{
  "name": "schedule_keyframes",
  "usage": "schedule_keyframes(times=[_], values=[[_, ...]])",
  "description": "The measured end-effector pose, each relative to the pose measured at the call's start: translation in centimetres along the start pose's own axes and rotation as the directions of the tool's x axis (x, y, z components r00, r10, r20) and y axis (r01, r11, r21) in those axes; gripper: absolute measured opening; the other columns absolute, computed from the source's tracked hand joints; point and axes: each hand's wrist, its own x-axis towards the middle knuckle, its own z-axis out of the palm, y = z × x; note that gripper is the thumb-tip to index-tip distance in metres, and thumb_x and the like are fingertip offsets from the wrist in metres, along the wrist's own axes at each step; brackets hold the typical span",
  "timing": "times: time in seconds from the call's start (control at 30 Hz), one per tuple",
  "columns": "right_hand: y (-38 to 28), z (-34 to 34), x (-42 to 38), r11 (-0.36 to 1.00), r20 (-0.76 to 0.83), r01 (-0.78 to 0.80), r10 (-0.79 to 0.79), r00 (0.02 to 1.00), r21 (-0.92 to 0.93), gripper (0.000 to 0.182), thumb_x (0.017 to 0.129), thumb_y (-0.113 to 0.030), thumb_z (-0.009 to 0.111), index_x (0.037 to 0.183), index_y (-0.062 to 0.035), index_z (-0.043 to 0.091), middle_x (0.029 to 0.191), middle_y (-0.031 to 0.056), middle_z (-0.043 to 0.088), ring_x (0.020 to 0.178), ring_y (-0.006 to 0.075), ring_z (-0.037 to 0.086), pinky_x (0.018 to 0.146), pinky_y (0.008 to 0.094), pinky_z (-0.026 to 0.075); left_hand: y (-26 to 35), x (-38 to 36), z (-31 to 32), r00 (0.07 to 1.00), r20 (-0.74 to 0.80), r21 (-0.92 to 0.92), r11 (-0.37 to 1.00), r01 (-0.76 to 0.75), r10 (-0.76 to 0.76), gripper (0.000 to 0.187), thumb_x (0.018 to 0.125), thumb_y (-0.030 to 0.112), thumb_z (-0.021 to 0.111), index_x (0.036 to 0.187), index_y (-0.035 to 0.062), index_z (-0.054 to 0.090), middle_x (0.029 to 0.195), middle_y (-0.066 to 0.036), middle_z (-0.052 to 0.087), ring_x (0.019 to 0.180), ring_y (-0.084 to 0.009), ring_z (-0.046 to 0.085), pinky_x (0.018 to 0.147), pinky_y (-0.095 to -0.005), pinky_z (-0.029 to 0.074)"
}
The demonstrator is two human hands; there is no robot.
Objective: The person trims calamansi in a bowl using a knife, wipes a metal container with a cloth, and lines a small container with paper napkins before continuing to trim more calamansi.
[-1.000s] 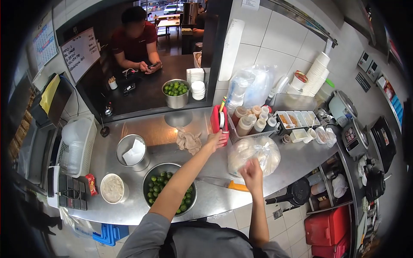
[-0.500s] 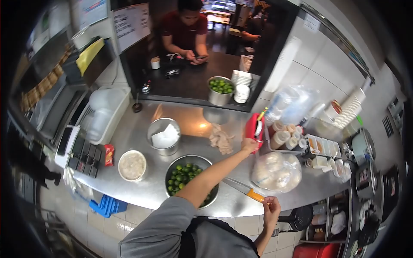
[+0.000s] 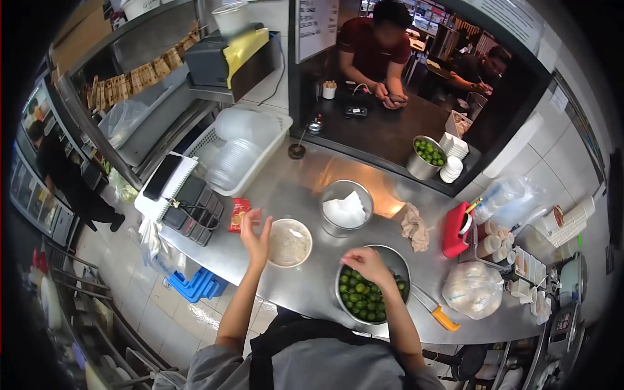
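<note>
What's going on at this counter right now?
A person stands at a steel counter in a small kitchen. Their right hand reaches over a metal bowl of limes; whether it grips one cannot be told. Their left hand is raised, open, beside a round tub of pale food. A knife with an orange handle lies to the right of the bowl, near a tied plastic bag. Beyond the serving window another person leans on a dark counter.

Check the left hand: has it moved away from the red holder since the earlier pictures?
Yes. The left hand has left the red holder and now hovers open beside the white-filled bowl, at the counter's opposite end.
</note>
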Motion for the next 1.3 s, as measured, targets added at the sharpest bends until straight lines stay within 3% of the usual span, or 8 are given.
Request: schedule_keyframes(times=[0.4,0.47,0.53,0.63,0.77,0.83,1.07,1.3], values=[[4.2,8.7,11.1,0.927,0.360,-0.340,0.375,0.854,-0.158,0.024,0.079,-0.022,0.061,0.092,-0.0021,0.066,0.075,0.0121,0.062,0.062,0.0195,0.059,0.047,0.0326,0.047,-11.3,-5.2,-0.4,0.684,0.359,-0.388,0.565,0.728,-0.635,0.047,0.076,0.003,0.068,0.113,0.0075,0.038,0.093,-0.007,0.053,0.082,-0.0121,0.052,0.072,-0.0245,0.044],[8.2,10.6,10.7,0.848,0.230,0.170,-0.058,0.971,-0.501,0.028,0.082,-0.024,0.057,0.095,-0.0003,0.065,0.082,0.0152,0.059,0.066,0.0219,0.056,0.066,0.0327,0.049,-12.2,-5.3,-0.5,0.738,0.398,-0.364,0.644,0.672,-0.545,0.047,0.078,0.002,0.066,0.114,0.0072,0.037,0.096,-0.009,0.052,0.085,-0.0127,0.051,0.075,-0.0256,0.044],[8.3,12.6,9.7,0.889,-0.055,-0.102,0.087,0.995,-0.447,0.031,0.087,-0.028,0.052,0.094,0.0001,0.065,0.088,0.0152,0.061,0.085,0.0220,0.056,0.080,0.0357,0.044,-11.6,-4.7,-1.0,0.798,0.409,-0.314,0.752,0.579,-0.442,0.039,0.086,0.010,0.059,0.119,0.0041,0.040,0.109,-0.012,0.050,0.096,-0.0160,0.051,0.083,-0.0283,0.042],[5.6,15.5,8.9,0.704,-0.322,-0.268,0.584,0.745,0.658,0.041,0.093,-0.035,0.045,0.105,0.0001,0.062,0.104,0.0141,0.062,0.104,0.0211,0.053,0.090,0.0368,0.041,-11.8,-4.3,0.1,0.693,0.505,-0.577,0.395,0.715,-0.515,0.052,0.097,0.040,0.037,0.130,0.0011,0.040,0.131,-0.014,0.045,0.121,-0.0237,0.044,0.101,-0.0354,0.034],[6.0,22.5,10.1,0.230,-0.240,0.118,0.630,0.738,0.966,0.055,0.092,-0.047,0.044,0.117,0.0015,0.054,0.114,0.0120,0.060,0.111,0.0190,0.053,0.094,0.0325,0.040,-9.7,-4.2,-0.3,0.370,0.846,-0.425,-0.067,0.903,-0.383,0.077,0.091,0.061,0.016,0.133,-0.0003,0.037,0.135,-0.014,0.042,0.124,-0.0256,0.041,0.106,-0.0388,0.029],[0.4,18.3,8.7,0.046,-0.055,0.037,0.500,0.864,0.998,0.063,0.092,-0.049,0.044,0.126,0.0036,0.046,0.118,0.0111,0.058,0.109,0.0184,0.054,0.096,0.0315,0.039,-5.9,-2.6,-1.9,0.472,0.790,-0.468,0.112,0.877,-0.391,0.076,0.091,0.061,0.018,0.133,0.0002,0.037,0.135,-0.014,0.042,0.124,-0.0255,0.041,0.105,-0.0385,0.030],[0.2,15.0,7.6,0.715,-0.309,-0.037,0.348,0.885,0.698,0.034,0.094,-0.019,0.050,0.122,-0.0007,0.052,0.122,0.0095,0.055,0.109,0.0154,0.052,0.093,0.0285,0.040,-10.0,-3.3,-2.6,0.470,0.822,-0.377,0.310,0.873,-0.323,0.077,0.093,0.059,0.015,0.134,-0.0033,0.034,0.135,-0.015,0.043,0.127,-0.0240,0.037,0.108,-0.0362,0.024],[7.2,-9.4,4.2,0.870,-0.694,-0.087,-0.322,0.645,-0.485,0.027,0.082,-0.003,0.054,0.107,-0.0075,0.062,0.119,0.0121,0.055,0.112,0.0296,0.050,0.093,0.0415,0.040,-5.4,3.8,-3.2,0.666,0.732,-0.167,0.910,0.381,-0.144,0.037,0.094,0.024,0.044,0.121,-0.0006,0.052,0.130,-0.017,0.047,0.121,-0.0251,0.044,0.098,-0.0347,0.037]])
